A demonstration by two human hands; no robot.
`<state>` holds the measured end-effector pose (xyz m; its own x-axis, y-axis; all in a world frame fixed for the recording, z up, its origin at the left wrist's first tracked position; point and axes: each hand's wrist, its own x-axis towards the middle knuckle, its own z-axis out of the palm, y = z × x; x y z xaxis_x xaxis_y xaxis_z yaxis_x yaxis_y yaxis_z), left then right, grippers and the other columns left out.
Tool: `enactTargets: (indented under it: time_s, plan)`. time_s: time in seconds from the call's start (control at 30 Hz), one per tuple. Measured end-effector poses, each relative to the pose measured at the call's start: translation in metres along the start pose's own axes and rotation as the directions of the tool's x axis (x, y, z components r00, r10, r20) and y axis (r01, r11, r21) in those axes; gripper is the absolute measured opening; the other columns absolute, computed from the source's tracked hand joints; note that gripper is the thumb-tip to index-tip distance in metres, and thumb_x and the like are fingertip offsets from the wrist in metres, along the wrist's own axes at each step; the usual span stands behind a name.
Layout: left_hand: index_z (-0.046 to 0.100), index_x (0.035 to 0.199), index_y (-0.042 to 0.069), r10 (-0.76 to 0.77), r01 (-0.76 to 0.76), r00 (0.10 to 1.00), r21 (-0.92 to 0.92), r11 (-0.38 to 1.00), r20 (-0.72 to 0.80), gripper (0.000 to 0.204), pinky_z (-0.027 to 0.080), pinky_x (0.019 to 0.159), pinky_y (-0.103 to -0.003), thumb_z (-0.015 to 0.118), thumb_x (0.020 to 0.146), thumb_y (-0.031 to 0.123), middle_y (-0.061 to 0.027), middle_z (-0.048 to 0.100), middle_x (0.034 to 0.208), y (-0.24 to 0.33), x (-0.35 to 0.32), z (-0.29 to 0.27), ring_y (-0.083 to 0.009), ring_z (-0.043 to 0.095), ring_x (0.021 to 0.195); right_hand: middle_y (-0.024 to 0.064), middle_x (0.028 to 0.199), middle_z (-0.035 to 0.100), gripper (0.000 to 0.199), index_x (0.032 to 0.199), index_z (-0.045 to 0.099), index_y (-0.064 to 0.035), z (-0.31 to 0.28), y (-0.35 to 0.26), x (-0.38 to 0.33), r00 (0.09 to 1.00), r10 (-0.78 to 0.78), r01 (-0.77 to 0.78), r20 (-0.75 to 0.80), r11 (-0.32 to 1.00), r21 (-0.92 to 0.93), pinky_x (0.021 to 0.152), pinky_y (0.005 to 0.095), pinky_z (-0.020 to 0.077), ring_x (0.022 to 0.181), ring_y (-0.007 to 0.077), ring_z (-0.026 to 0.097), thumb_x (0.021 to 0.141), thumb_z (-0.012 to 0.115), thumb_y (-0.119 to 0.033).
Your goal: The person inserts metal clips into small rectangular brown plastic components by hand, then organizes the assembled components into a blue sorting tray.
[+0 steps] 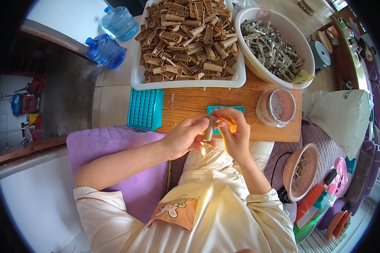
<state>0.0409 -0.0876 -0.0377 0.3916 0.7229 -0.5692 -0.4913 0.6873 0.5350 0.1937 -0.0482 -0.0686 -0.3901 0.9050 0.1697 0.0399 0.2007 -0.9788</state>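
Over the near edge of the wooden table, my left hand is closed around a brown curved plastic shell, held roughly upright. My right hand meets it from the other side, its thumb and forefinger pinched at the shell's upper end. Whatever lies between those right fingertips is too small to name. Just behind the hands lies a teal tray, partly covered by them. Many similar brown shells fill a white rectangular tub at the back of the table.
Stacked teal trays stand at the table's left. To the right are a clear round container of small pale pieces and a round basin of metallic strips. A pink basket sits on the sofa. Blue water bottles stand far left.
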Motion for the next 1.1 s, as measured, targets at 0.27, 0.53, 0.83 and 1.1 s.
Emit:
enactTargets:
  time_s: [0.27, 0.53, 0.83, 1.1]
  plan:
    - [0.043, 0.111, 0.007, 0.065, -0.061, 0.997, 0.095, 0.994, -0.043, 0.030, 0.040, 0.045, -0.016, 0.032, 0.092, 0.028, 0.0018, 0.045, 0.073, 0.001, -0.001, 0.002, -0.0127, 0.059, 0.075, 0.0138, 0.090, 0.059, 0.006, 0.083, 0.048, 0.0010, 0.009, 0.007, 0.002, 0.997, -0.059, 0.059, -0.044, 0.998, -0.013, 0.070, 0.0277, 0.0472, 0.084, 0.0227, 0.059, 0.080, 0.052, 0.002]
    - [0.045, 0.105, 0.007, 0.004, 0.002, 0.996, 0.061, 0.998, -0.092, 0.027, 0.039, 0.044, -0.016, 0.032, 0.092, 0.028, 0.0022, 0.045, 0.073, -0.001, 0.003, -0.003, -0.0116, 0.059, 0.074, 0.0140, 0.088, 0.059, 0.004, 0.082, 0.048, 0.0012, 0.009, 0.014, 0.003, 0.993, 0.121, -0.121, 0.005, 0.989, 0.084, 0.070, 0.0262, 0.0469, 0.087, 0.0207, 0.059, 0.081, 0.051, 0.001]
    - [0.040, 0.113, 0.007, 0.100, -0.092, 0.992, 0.098, 0.991, -0.080, 0.032, 0.038, 0.044, -0.016, 0.032, 0.092, 0.029, -0.0009, 0.050, 0.080, 0.003, 0.001, 0.000, -0.0120, 0.059, 0.072, 0.0148, 0.092, 0.058, 0.003, 0.082, 0.044, 0.0003, 0.010, 0.004, 0.009, 0.998, -0.062, 0.062, 0.018, 0.998, -0.019, 0.073, 0.0285, 0.0458, 0.090, 0.0233, 0.058, 0.083, 0.047, 0.001]
    - [0.037, 0.119, 0.008, 0.172, -0.159, 0.983, 0.184, 0.970, -0.058, 0.033, 0.038, 0.043, -0.017, 0.030, 0.093, 0.026, -0.0035, 0.052, 0.088, 0.001, 0.001, -0.002, -0.0108, 0.057, 0.069, 0.0144, 0.092, 0.058, 0.005, 0.080, 0.043, -0.0008, 0.018, -0.003, 0.011, 1.000, -0.021, 0.020, 0.000, 0.995, -0.100, 0.071, 0.0277, 0.0449, 0.087, 0.0216, 0.057, 0.083, 0.045, 0.002]
